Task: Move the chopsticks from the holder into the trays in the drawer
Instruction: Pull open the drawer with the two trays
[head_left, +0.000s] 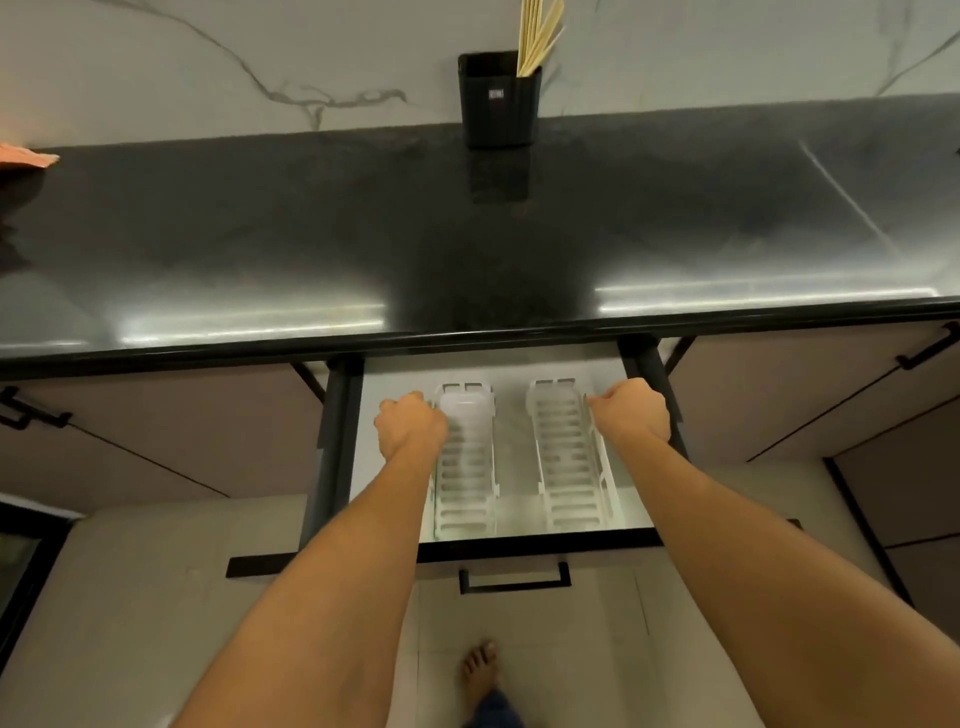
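Two white slotted trays lie side by side in the open drawer (395, 374), apart from each other. The left hand (410, 426) is curled on the far left edge of the left tray (467, 467); the right hand (631, 415) is curled at the far right edge of the right tray (566, 457). Whether either truly grips its tray, I cannot tell. Far off, the chopsticks (537, 39) stand in the black holder (498, 101) at the back of the dark countertop (311, 234), against the marble wall (208, 62).
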